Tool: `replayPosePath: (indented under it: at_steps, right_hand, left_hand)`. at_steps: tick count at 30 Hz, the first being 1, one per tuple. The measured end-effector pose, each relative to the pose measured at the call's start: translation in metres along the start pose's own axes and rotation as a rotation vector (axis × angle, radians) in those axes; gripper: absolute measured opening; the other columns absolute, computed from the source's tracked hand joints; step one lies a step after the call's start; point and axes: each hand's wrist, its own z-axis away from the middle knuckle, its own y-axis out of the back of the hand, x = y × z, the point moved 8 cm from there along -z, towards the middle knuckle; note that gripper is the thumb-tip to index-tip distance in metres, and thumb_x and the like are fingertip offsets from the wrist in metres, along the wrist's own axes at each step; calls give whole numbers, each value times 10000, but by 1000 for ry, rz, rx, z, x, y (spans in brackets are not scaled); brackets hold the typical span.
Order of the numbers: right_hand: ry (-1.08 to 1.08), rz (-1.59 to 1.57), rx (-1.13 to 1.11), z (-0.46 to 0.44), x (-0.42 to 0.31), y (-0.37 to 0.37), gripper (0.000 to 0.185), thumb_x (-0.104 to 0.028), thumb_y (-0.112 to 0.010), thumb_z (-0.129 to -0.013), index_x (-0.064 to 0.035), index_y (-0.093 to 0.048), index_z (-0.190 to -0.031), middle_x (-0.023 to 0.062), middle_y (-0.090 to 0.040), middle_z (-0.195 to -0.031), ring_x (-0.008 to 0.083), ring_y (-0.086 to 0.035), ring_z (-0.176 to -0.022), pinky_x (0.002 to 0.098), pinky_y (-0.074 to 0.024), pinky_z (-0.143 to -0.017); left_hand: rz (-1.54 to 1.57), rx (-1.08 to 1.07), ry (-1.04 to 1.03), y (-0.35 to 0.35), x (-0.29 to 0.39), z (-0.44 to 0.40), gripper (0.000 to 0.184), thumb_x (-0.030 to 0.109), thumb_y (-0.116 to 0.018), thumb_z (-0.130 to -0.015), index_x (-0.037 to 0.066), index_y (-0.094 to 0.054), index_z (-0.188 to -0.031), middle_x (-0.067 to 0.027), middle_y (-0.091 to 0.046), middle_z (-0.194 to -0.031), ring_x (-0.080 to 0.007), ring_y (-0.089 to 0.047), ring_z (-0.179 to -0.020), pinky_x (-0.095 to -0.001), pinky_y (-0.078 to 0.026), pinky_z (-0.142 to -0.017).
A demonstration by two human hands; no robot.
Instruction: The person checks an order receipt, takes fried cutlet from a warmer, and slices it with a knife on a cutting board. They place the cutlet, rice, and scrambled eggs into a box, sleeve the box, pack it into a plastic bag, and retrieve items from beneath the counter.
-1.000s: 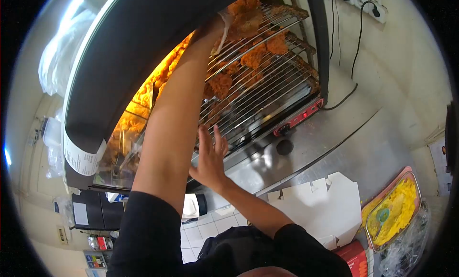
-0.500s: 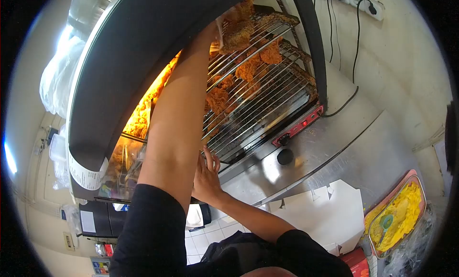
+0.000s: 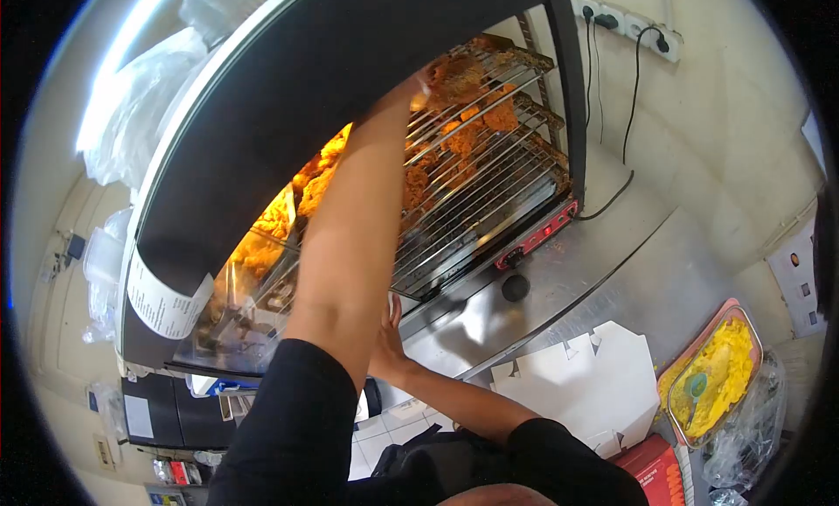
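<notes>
A steel bench (image 3: 559,279) is carrying a lit cabinet (image 3: 253,130) and a white carton (image 3: 577,379). Fried pieces (image 3: 459,78) are lying on wire racks (image 3: 476,213) inside. The left hand (image 3: 418,91) is sitting beside the upper pieces, largely obscured; opening and hold cannot be told. The right hand (image 3: 390,349) is resting near the cabinet's front edge, partly hidden, likewise undetermined. Progress, as judged: reach made; several pieces are remaining racked, none showing outside.

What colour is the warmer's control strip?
The control strip is red; best seen in the head view.
</notes>
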Motion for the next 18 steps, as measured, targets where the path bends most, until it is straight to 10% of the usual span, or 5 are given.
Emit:
replayPosePath:
  at_steps: [3, 8, 10, 12, 18]
  right_hand:
    - [-118, -445, -133, 21, 8, -54, 867, -470, -621, -851, -6, -240, -1476, 252, -233, -1497, 415, -169, -1409, 565, -145, -1123]
    - [-161, 124, 86, 20, -26, -41, 950, -543, -542, -900, 32, -81, -1500, 315, -84, -1542, 429, -102, -1443, 513, -91, -1161]
    - [-139, 386, 143, 14, -23, -33, 964, -517, -543, -897, 72, -57, -1486, 352, -35, -1530, 482, -48, -1434, 573, -55, -1143]
    - [-70, 340, 162, 10, -16, -35, 965, -492, -532, -906, 99, -23, -1474, 351, -22, -1530, 461, -3, -1443, 569, -9, -1142]
    - [-32, 363, 242, 2, 10, -28, 988, -481, -514, -917, 54, 94, -1483, 307, 60, -1551, 412, 58, -1459, 576, 35, -1129]
  left_hand:
    - [116, 6, -35, 12, -2, 29, 350, 240, -569, -955, 18, -570, -1226, -149, -602, -1241, -274, -586, -1136, -387, -476, -977]
    - [367, -62, -145, 45, 17, 128, 348, 234, -584, -953, 21, -574, -1228, -145, -606, -1239, -273, -591, -1130, -382, -478, -982]
    - [759, -220, -34, 38, 19, 166, 347, 232, -590, -953, 22, -575, -1228, -143, -608, -1239, -273, -594, -1127, -380, -479, -984]
    - [2192, -296, 278, -15, 25, 184, 329, 177, -602, -940, 9, -560, -1220, -148, -609, -1214, -271, -616, -1084, -382, -514, -948]
    - [2359, -461, 372, -7, 7, 296, 494, 145, -640, -916, 12, -425, -1340, -136, -551, -1305, -269, -549, -1211, -418, -480, -1014]
